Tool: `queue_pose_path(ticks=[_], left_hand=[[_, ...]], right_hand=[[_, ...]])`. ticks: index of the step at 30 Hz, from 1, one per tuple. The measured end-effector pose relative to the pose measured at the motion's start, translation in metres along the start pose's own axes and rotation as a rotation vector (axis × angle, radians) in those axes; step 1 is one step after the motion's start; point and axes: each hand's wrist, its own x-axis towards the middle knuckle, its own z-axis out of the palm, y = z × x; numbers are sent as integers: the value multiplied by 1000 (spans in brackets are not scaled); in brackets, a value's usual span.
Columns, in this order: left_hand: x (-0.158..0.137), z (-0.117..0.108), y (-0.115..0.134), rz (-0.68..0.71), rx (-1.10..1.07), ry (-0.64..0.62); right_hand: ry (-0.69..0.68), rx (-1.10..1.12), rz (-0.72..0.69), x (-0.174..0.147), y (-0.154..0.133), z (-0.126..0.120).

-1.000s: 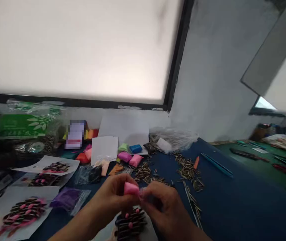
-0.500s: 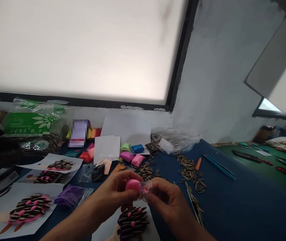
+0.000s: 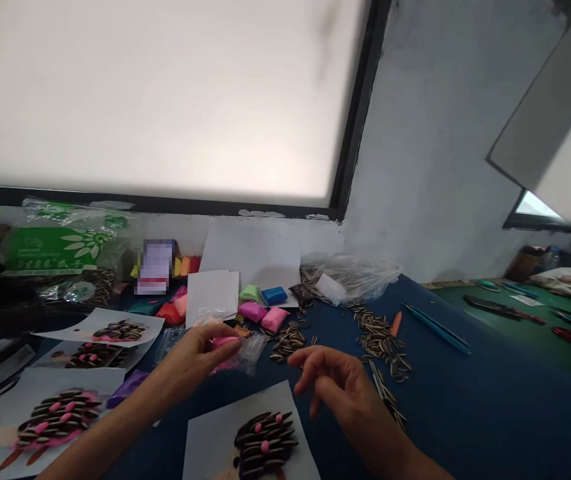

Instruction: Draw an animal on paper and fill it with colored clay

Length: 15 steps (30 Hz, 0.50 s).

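My left hand is closed around a pink clay packet, its clear plastic wrapper sticking out to the right. The packet is low over the blue table, beside the clay packs. Fingers bent, my right hand hovers at the upper right of a white card. Its thumb lies against the curled fingers, and anything between them is too small or hidden to name. On that card is a hedgehog picture with striped sunflower seeds as spines and small pink clay balls among them.
Similar hedgehog cards lie at left near a purple pack. Loose sunflower seeds are scattered right of centre, near blue tweezers. Magenta, pink and blue packs sit before white paper.
My hands have come apart. The left has moved left with the pink clay packet, while the right has let go of its wrapper. More of the hedgehog card shows.
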Motion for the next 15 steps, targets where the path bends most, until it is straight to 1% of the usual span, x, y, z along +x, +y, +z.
queue_pose_path(ticks=[2, 5, 8, 10, 13, 15], left_hand=[[2, -8, -6, 29, 121, 75], [6, -16, -17, 66, 296, 223], [9, -18, -27, 130, 433, 369], [9, -16, -29, 193, 483, 435], [6, -6, -19, 308, 494, 474], [1, 5, -9, 387, 469, 431]], right_hand=[[-47, -16, 8, -1, -3, 0], [-87, -47, 86, -2, -6, 1], [-90, -32, 176, -1, -6, 3], [-98, -15, 216, 0, -2, 3], [-116, -13, 218, 2, 3, 2], [-108, -53, 192, 2, 5, 0]])
